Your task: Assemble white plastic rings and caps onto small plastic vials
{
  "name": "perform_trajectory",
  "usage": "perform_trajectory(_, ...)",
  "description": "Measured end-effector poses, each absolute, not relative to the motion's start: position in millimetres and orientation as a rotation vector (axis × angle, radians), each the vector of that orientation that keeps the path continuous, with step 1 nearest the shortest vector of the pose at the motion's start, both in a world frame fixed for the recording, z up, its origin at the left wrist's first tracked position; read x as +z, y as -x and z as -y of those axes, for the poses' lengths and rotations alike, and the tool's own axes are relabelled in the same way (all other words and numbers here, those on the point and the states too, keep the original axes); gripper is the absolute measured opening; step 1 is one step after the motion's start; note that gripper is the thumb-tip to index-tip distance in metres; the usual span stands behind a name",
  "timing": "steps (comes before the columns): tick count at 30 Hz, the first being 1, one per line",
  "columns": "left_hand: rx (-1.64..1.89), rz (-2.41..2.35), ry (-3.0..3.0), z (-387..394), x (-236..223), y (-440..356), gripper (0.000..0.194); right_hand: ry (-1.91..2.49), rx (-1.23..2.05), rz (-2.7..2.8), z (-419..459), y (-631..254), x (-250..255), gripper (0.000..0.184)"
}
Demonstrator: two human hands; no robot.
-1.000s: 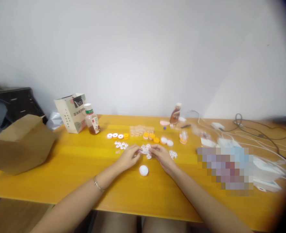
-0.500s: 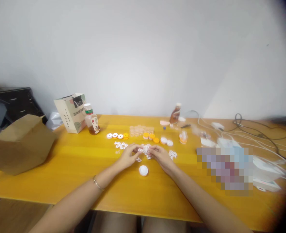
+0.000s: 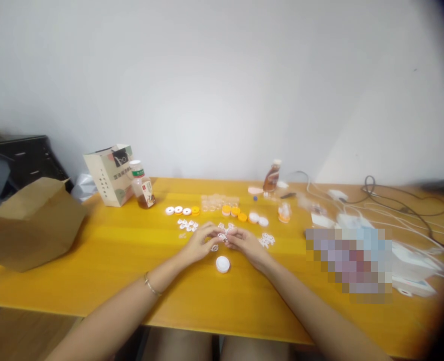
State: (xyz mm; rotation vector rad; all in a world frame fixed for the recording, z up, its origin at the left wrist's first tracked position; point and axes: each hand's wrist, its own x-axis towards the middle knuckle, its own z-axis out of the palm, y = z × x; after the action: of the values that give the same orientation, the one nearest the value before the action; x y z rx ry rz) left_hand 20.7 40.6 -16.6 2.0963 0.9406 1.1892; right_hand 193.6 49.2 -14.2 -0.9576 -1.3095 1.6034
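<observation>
Over the middle of the table, my left hand (image 3: pixel 201 242) and my right hand (image 3: pixel 246 244) meet with fingertips pinched around a small white openwork plastic piece (image 3: pixel 222 236). Its exact shape is too small to make out. More such pieces lie just behind the fingertips, partly hidden by them. One loose openwork piece (image 3: pixel 214 247) rests under my left fingers. Nearer to me is a round white cap (image 3: pixel 223 264). A pile of white openwork pieces (image 3: pixel 267 240) lies right of my right hand, and small white parts (image 3: pixel 187 225) lie beyond my left hand.
Behind the hands stand white and orange rings (image 3: pixel 178 210), clear cups (image 3: pixel 217 202), orange-topped discs (image 3: pixel 230 210) and white discs (image 3: pixel 258 219). A drink bottle (image 3: pixel 142 185), paper bag (image 3: pixel 111 175) and brown bag (image 3: pixel 33 220) are left. A brown bottle (image 3: pixel 272 176) and cables (image 3: pixel 380 195) are right.
My right hand has shifted slightly left, bringing the fingertips closer together. The white pieces between the hands have shifted, and fewer of them show.
</observation>
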Motion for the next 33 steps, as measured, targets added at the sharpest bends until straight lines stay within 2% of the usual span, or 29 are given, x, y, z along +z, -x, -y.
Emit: perform_trajectory(33, 1.177, -1.063, -2.229, -41.2, -17.0, -19.4, 0.023, 0.955, 1.584, 1.332, -44.5, -192.1, -9.5, 0.018)
